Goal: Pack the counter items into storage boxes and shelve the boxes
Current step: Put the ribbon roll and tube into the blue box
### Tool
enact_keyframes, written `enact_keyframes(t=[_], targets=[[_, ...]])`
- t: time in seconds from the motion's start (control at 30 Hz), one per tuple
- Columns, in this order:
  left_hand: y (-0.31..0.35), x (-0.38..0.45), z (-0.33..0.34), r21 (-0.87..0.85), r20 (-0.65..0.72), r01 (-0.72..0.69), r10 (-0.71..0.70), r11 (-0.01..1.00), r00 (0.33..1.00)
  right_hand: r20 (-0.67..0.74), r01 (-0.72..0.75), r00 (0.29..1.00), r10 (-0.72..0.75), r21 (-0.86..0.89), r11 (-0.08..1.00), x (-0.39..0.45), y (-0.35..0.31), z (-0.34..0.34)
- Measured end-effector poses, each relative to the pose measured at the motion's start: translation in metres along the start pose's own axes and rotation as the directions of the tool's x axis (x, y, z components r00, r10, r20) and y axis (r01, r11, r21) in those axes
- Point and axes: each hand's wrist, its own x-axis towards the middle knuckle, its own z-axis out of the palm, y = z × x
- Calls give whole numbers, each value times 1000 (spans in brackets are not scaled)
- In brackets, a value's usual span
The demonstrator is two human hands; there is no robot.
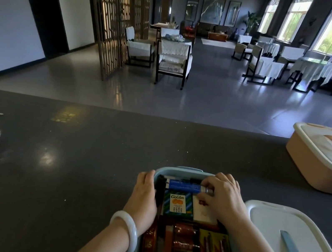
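My right hand's fingers pinch the silver end of a blue cylindrical tube, laying it across the far end of the open pale-blue plastic storage box at the near counter edge. My left hand curls round the box's left rim, steadying it. The tube looks light, stiff and smooth — best held by its ends. I judge the packed box heavy; grip both rims. Its white lid with blue handle lies just right.
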Motion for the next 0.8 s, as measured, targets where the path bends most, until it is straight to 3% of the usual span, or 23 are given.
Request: enact_keyframes(t=[0.8], targets=[[-7,2,-1,-112,20,-6,8,994,1000,39,-113,993,109,105,988,-2,-11,-11]])
